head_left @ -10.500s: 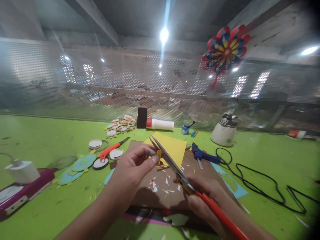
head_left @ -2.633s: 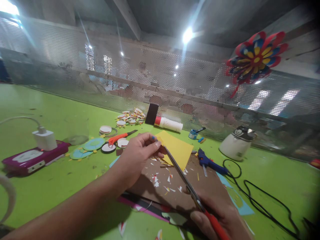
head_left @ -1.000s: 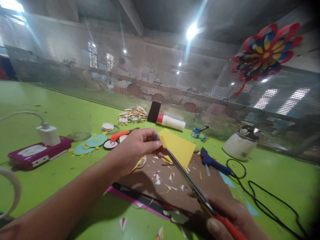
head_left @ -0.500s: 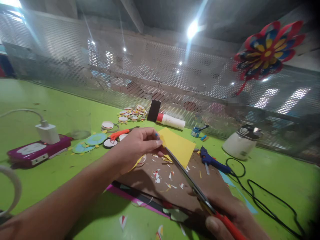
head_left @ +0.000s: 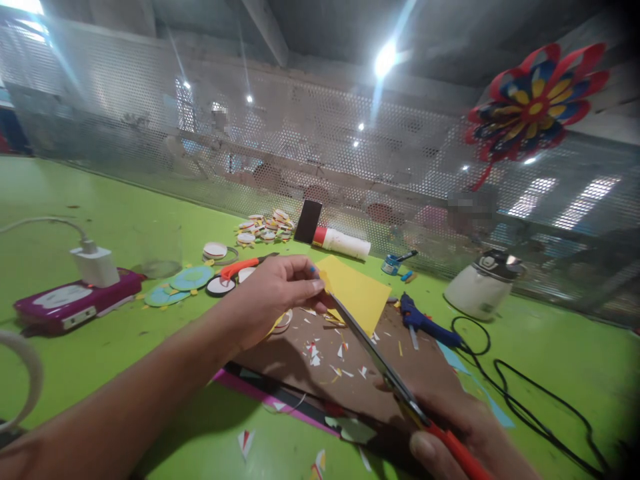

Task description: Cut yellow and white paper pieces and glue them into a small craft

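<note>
My left hand [head_left: 273,293] is closed in a pinch on a small yellow paper piece [head_left: 326,283] above a brown card sheet [head_left: 350,373]. My right hand [head_left: 460,440] grips the orange handles of long scissors [head_left: 380,367]. Their blades run up and left to the pinched piece and meet it at my fingertips. Behind the blades a yellow paper sheet [head_left: 357,293] lies on the brown card. Small paper scraps are scattered on the card below the blades.
On the green table [head_left: 125,227] lie a second pair of orange scissors [head_left: 240,268], paper discs [head_left: 190,280], a glue bottle [head_left: 343,245], a blue glue gun [head_left: 425,325] with a black cable [head_left: 525,393], a white pot [head_left: 480,285], and a purple device with a charger [head_left: 75,300]. A mesh wall [head_left: 300,153] carries a paper flower [head_left: 535,107].
Almost nothing has moved in the last second; both hands keep their hold. Since 10.5 s ago the scissor blades have closed on the piece and the view has shifted left.
</note>
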`<state>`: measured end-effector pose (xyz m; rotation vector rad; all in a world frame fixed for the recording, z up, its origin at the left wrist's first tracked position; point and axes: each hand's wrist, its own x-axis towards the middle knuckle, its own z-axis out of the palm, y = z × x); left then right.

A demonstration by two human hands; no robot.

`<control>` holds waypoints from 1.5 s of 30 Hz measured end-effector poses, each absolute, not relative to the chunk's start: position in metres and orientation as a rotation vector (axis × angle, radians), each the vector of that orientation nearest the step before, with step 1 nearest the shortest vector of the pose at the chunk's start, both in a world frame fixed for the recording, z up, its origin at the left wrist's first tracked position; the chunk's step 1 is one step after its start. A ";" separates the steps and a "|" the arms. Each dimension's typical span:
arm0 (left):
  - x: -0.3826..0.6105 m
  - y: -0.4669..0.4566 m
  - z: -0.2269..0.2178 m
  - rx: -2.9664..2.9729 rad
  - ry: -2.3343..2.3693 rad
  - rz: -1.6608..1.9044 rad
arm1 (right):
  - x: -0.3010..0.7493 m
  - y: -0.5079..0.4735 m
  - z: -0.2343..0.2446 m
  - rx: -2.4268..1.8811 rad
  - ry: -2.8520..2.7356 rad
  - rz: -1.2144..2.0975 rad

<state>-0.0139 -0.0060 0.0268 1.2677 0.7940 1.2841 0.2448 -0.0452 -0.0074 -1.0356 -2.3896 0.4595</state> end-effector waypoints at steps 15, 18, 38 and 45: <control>-0.014 -0.007 0.026 1.266 0.792 1.284 | 0.247 -0.045 -0.009 -1.022 -2.380 0.526; -0.014 -0.007 0.026 1.265 0.777 1.280 | 0.247 -0.046 -0.010 -1.025 -2.354 0.516; -0.012 -0.006 0.023 1.260 0.823 1.294 | 0.243 -0.047 -0.009 -1.122 -2.371 0.395; -0.015 -0.003 0.027 1.138 0.859 1.362 | 0.244 -0.049 -0.005 -1.080 -2.440 0.489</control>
